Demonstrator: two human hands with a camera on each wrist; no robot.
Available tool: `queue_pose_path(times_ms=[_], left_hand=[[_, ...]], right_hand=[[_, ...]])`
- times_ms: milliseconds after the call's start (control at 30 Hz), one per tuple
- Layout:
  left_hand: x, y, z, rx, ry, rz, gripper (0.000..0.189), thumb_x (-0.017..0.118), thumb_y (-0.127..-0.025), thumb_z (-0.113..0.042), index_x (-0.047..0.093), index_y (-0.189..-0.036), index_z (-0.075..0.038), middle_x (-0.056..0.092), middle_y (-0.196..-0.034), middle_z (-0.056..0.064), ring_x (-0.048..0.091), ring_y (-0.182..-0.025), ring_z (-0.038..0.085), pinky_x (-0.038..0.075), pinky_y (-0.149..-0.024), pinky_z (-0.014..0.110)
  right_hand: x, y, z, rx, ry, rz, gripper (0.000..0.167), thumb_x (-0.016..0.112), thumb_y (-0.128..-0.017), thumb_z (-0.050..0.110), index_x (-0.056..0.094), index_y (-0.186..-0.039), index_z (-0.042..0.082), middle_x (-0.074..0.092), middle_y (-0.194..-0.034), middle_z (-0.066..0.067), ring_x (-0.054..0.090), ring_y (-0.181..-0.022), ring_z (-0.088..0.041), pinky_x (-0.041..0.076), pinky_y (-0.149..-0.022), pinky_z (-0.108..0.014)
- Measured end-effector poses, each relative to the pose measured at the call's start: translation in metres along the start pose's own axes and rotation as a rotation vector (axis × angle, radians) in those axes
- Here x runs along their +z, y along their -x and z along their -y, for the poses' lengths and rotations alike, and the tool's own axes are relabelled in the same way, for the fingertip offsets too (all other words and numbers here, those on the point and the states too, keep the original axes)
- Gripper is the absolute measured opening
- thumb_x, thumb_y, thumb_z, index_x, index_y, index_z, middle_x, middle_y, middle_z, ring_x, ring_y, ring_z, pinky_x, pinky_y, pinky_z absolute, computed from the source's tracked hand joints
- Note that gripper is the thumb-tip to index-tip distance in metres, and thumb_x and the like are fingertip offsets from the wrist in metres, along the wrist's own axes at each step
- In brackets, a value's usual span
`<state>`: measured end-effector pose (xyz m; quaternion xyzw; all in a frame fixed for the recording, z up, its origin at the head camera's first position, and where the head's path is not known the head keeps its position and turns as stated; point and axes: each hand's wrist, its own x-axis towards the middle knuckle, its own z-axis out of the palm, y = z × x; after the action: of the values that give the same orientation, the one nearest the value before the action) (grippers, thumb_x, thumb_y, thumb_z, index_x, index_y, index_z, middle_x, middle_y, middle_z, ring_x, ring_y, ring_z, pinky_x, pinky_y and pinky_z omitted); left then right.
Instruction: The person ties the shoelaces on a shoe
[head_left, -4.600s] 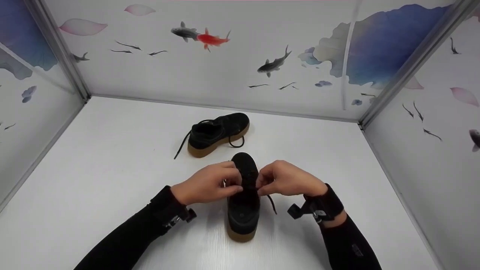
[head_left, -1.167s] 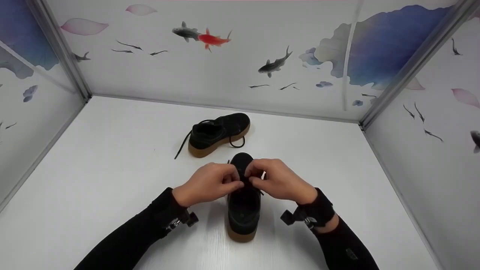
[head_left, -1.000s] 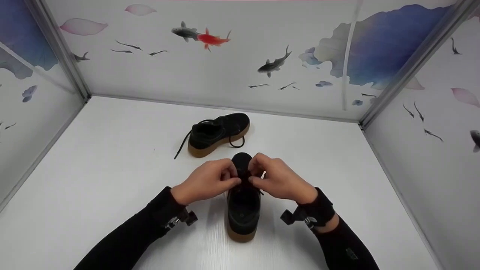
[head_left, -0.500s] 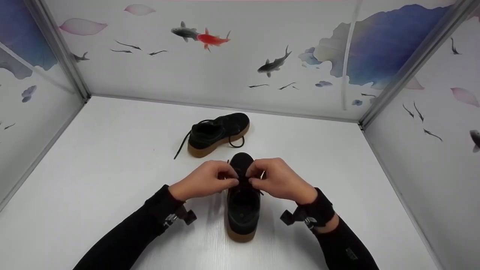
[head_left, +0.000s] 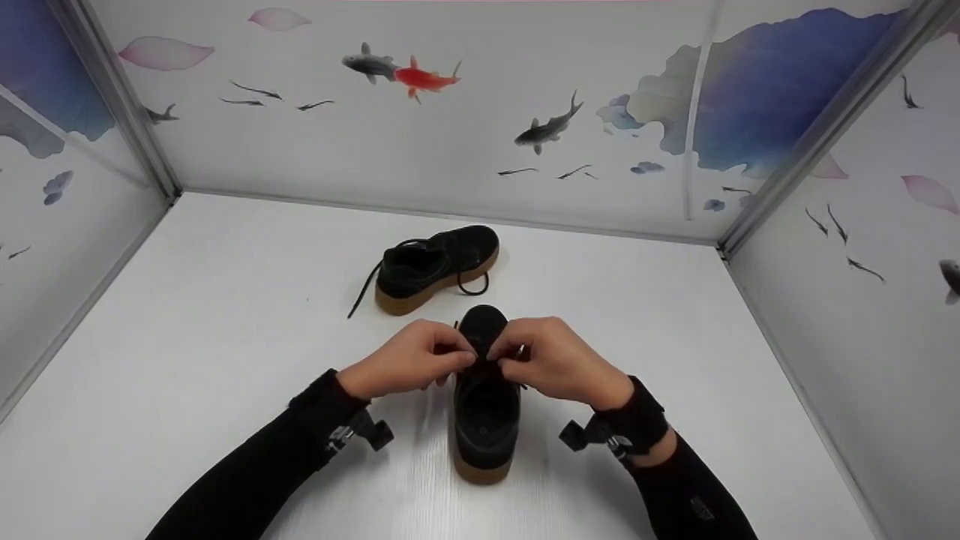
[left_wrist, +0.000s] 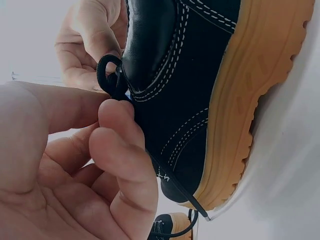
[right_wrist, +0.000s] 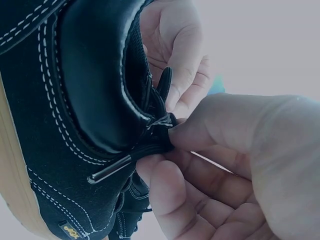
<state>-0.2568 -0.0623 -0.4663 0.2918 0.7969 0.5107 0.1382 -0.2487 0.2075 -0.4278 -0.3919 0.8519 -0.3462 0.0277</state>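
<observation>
A black shoe (head_left: pixel 484 442) with a tan gum sole stands on the white table, toe pointing away. Over its lacing, my left hand (head_left: pixel 412 360) pinches the black shoelace between thumb and index finger. In the left wrist view a small loop of shoelace (left_wrist: pixel 102 74) rises at those fingertips, and a loose lace end hangs along the shoe's side. My right hand (head_left: pixel 559 360) also pinches the lace, close to the left fingertips. A metal-tipped lace end (right_wrist: pixel 111 169) sticks out below the right fingers (right_wrist: pixel 170 185). The fingers partly hide the knot area.
A second black shoe (head_left: pixel 442 266) lies farther back on the table, its laces loose, one forming a loop on the tabletop. White panels (head_left: pixel 480 150) printed with fish and petals enclose the table at the back and both sides.
Since the oldest frame, my right hand has moved inward over the lacing, and less lace hangs at the shoe's right. In the last second both hands shift only slightly; both shoes stay put.
</observation>
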Motion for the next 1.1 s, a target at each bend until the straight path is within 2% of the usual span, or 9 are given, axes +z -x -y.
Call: queue_pose_path(times_ms=[100, 233, 333, 667, 900, 1000, 1100], left_hand=[[0.0005, -0.0003, -0.0003, 0.004, -0.004, -0.003, 0.017, 0.070, -0.109, -0.021, 0.084, -0.109, -0.012, 0.068, -0.077, 0.000, 0.059, -0.063, 0.010, 0.047, -0.054, 0.026], [0.0013, -0.0003, -0.0007, 0.018, -0.007, -0.007, 0.017, 0.070, -0.109, -0.020, 0.084, -0.108, -0.010, 0.072, -0.083, 0.013, 0.060, -0.065, 0.010, 0.048, -0.056, 0.026], [0.0021, -0.0006, -0.0002, 0.024, -0.005, -0.011, 0.017, 0.070, -0.109, -0.020, 0.084, -0.108, -0.010, 0.073, -0.086, 0.019, 0.061, -0.065, 0.011, 0.049, -0.057, 0.025], [0.0027, -0.0008, -0.0013, 0.014, -0.005, -0.024, 0.016, 0.071, -0.109, -0.020, 0.084, -0.108, -0.011, 0.074, -0.087, 0.020, 0.060, -0.065, 0.010, 0.048, -0.057, 0.025], [0.0022, -0.0011, -0.0006, 0.035, -0.016, -0.025, 0.016, 0.070, -0.109, -0.019, 0.084, -0.108, -0.011, 0.073, -0.086, 0.000, 0.062, -0.069, 0.011, 0.049, -0.059, 0.026], [0.0023, -0.0009, 0.0001, 0.037, 0.001, -0.027, 0.015, 0.070, -0.109, -0.018, 0.084, -0.109, -0.011, 0.073, -0.086, 0.000, 0.062, -0.069, 0.012, 0.049, -0.059, 0.026], [0.0027, -0.0010, 0.0009, 0.039, 0.023, -0.032, 0.016, 0.069, -0.107, -0.014, 0.084, -0.110, -0.010, 0.073, -0.086, 0.001, 0.062, -0.069, 0.012, 0.048, -0.059, 0.025]], right_hand=[[0.0001, -0.0005, -0.0007, -0.035, 0.016, 0.005, 0.026, 0.073, -0.092, -0.008, 0.086, -0.104, 0.011, 0.078, -0.100, 0.005, 0.068, -0.088, -0.012, 0.058, -0.076, -0.030], [0.0009, -0.0003, -0.0015, -0.068, 0.035, 0.013, 0.026, 0.071, -0.090, -0.009, 0.086, -0.102, 0.009, 0.076, -0.102, 0.003, 0.068, -0.090, -0.013, 0.059, -0.078, -0.030], [0.0017, 0.0001, -0.0018, -0.088, 0.046, 0.020, 0.025, 0.071, -0.090, -0.008, 0.085, -0.103, 0.008, 0.075, -0.103, 0.002, 0.069, -0.092, -0.014, 0.059, -0.079, -0.029], [0.0032, -0.0005, -0.0020, -0.152, 0.093, 0.017, 0.026, 0.070, -0.091, -0.009, 0.086, -0.105, 0.005, 0.069, -0.105, -0.001, 0.068, -0.094, -0.016, 0.059, -0.079, -0.029], [0.0037, -0.0015, -0.0007, -0.102, 0.091, 0.010, 0.025, 0.071, -0.093, -0.009, 0.085, -0.104, 0.008, 0.072, -0.102, 0.001, 0.067, -0.088, -0.013, 0.059, -0.075, -0.029], [0.0040, -0.0017, -0.0006, -0.038, 0.036, -0.002, 0.022, 0.073, -0.094, -0.007, 0.082, -0.103, 0.011, 0.073, -0.098, 0.003, 0.068, -0.082, -0.010, 0.059, -0.071, -0.029], [0.0052, -0.0018, 0.0006, 0.066, -0.021, -0.016, 0.017, 0.075, -0.095, -0.005, 0.077, -0.100, 0.012, 0.073, -0.091, 0.005, 0.067, -0.072, -0.008, 0.057, -0.063, -0.029]])
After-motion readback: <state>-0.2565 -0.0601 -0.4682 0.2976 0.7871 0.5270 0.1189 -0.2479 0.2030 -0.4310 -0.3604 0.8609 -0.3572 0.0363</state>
